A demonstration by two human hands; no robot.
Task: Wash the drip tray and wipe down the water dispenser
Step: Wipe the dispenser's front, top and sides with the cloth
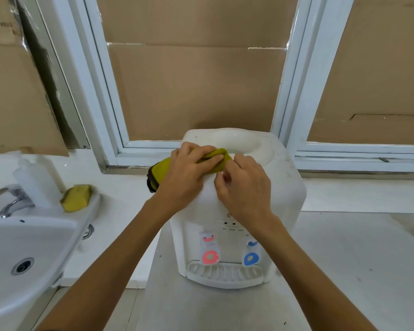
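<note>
A white tabletop water dispenser stands on a white counter, with a red tap and a blue tap on its front. Its white slatted drip tray sits in place under the taps. My left hand grips a yellow cloth with a dark edge and holds it on the dispenser's top front edge. My right hand rests beside it on the top, its fingertips pinching the cloth's right end. The dispenser's round bottle well is open behind both hands.
A white sink with a chrome faucet is at the left. A yellow sponge and a white bottle sit on its rim. White window frames and cardboard panels stand behind the dispenser. The counter stretches right.
</note>
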